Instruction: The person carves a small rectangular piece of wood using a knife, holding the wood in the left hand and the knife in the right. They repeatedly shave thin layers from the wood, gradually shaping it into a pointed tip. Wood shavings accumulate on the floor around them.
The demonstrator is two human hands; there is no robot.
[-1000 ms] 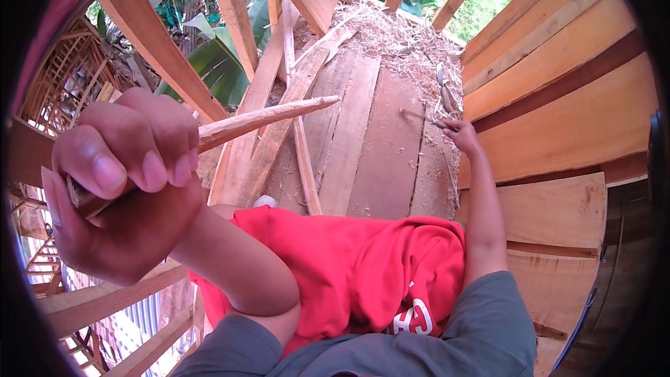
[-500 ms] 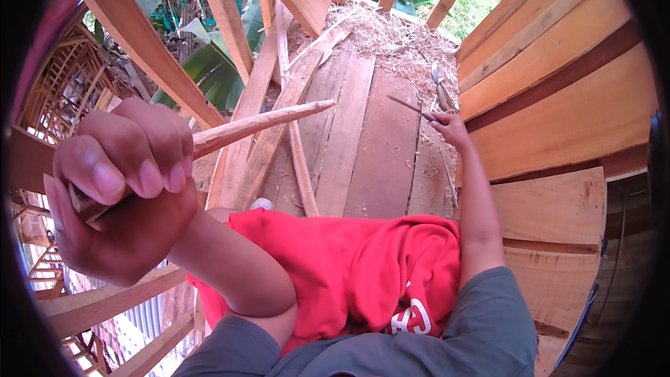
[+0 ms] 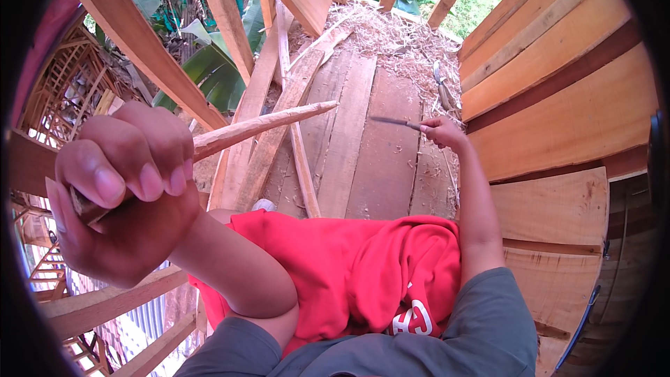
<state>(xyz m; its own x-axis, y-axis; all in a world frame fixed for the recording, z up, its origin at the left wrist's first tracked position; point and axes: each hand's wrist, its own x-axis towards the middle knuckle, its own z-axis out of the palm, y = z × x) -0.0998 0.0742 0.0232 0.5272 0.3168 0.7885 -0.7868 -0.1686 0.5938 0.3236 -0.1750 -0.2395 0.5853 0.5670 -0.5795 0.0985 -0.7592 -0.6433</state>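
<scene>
My left hand (image 3: 125, 188) is raised close at the left, fingers wrapped round a wooden stick (image 3: 265, 122). The stick points to the right and narrows to a whittled, pale tip. Farther off at the right, my right hand (image 3: 444, 132) is closed on the handle of a knife (image 3: 398, 122). The knife's dark blade points left, toward the stick's tip but apart from it. A red cloth (image 3: 335, 265) lies over my lap.
Wood shavings (image 3: 398, 38) pile up at the far end of the plank floor (image 3: 356, 139). A second bladed tool (image 3: 442, 87) lies by the right plank wall (image 3: 558, 119). Loose boards (image 3: 279, 126) lean at the left, near upright posts (image 3: 146, 35).
My right hand has turned the knife, so its blade swings down and left and lies flatter, closer to the stick's tip. My left hand and the stick have barely moved.
</scene>
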